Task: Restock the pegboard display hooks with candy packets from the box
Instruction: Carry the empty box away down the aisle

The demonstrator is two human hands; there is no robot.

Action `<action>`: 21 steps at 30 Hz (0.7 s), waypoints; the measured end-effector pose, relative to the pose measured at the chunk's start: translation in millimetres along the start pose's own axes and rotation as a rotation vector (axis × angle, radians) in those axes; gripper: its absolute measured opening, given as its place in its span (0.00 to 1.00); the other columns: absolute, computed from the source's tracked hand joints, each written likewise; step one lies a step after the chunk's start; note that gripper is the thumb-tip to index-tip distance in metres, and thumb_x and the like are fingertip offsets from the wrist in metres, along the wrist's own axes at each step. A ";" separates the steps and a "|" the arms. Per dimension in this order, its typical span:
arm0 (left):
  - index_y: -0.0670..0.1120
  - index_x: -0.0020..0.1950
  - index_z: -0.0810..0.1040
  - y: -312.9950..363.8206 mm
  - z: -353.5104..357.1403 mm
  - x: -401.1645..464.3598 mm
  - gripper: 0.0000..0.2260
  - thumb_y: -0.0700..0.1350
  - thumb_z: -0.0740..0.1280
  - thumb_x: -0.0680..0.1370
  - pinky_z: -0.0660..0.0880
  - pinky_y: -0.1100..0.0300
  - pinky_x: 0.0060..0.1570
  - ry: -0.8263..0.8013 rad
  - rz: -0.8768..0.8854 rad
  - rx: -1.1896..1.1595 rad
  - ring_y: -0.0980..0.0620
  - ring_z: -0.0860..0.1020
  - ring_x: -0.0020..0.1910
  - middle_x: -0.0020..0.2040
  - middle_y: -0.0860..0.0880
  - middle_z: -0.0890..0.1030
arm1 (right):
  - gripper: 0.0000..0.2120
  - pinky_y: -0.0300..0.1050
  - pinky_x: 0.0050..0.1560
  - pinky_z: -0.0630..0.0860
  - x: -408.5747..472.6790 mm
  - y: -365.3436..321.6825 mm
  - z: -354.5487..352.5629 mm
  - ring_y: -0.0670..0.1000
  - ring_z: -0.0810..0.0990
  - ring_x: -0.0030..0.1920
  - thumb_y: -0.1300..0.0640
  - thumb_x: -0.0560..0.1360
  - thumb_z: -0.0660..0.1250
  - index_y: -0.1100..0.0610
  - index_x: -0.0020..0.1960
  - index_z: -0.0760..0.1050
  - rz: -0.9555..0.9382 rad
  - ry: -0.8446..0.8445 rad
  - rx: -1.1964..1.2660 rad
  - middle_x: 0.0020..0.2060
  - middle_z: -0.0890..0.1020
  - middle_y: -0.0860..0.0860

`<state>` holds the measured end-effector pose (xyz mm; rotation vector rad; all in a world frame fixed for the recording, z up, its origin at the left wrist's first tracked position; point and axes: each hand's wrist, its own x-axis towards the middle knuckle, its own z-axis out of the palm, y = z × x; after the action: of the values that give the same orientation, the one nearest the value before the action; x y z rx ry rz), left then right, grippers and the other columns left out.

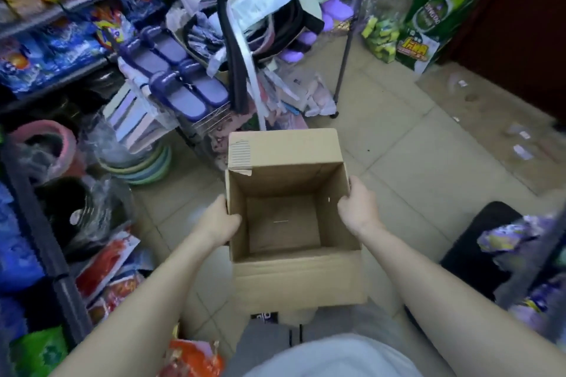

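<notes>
We hold the cardboard box point(294, 272) by its side walls. Left hand point(219, 223) and right hand point(358, 208) each grip a rim, fingers curled.

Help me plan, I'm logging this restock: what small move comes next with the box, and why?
Probably set the cardboard box aside: its inside shows only bare cardboard, no packets. The left hand and right hand grip its opposite walls.
</notes>
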<state>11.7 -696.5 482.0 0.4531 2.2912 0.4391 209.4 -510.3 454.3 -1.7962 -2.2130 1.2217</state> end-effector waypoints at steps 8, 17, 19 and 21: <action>0.50 0.62 0.75 140.6 15.6 114.7 0.18 0.46 0.66 0.72 0.83 0.44 0.55 -0.123 0.102 0.071 0.39 0.84 0.54 0.57 0.42 0.84 | 0.13 0.47 0.47 0.73 126.6 10.5 -68.5 0.64 0.80 0.53 0.68 0.75 0.59 0.57 0.55 0.75 0.146 0.093 0.080 0.48 0.83 0.60; 0.48 0.63 0.75 301.7 75.9 212.1 0.15 0.43 0.66 0.76 0.83 0.45 0.54 -0.149 0.091 0.127 0.38 0.84 0.53 0.57 0.41 0.84 | 0.15 0.52 0.54 0.75 291.6 16.7 -175.5 0.66 0.80 0.57 0.68 0.77 0.60 0.60 0.61 0.76 0.191 0.126 -0.002 0.52 0.83 0.64; 0.48 0.64 0.75 331.4 81.7 231.7 0.16 0.43 0.66 0.76 0.84 0.45 0.53 -0.164 0.064 0.092 0.38 0.84 0.53 0.57 0.40 0.84 | 0.15 0.52 0.54 0.75 328.2 11.3 -194.9 0.67 0.80 0.56 0.68 0.77 0.60 0.60 0.61 0.76 0.183 0.126 -0.021 0.52 0.83 0.65; 0.48 0.65 0.75 356.7 87.3 255.8 0.17 0.43 0.66 0.76 0.84 0.45 0.54 -0.186 0.037 0.063 0.39 0.84 0.52 0.57 0.40 0.84 | 0.15 0.52 0.54 0.75 365.7 4.6 -210.2 0.67 0.80 0.56 0.68 0.76 0.60 0.59 0.61 0.76 0.176 0.117 -0.034 0.52 0.83 0.65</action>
<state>-26.0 -254.2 425.4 0.5460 2.1237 0.3291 194.9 -89.0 440.1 -2.0561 -2.0634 1.0793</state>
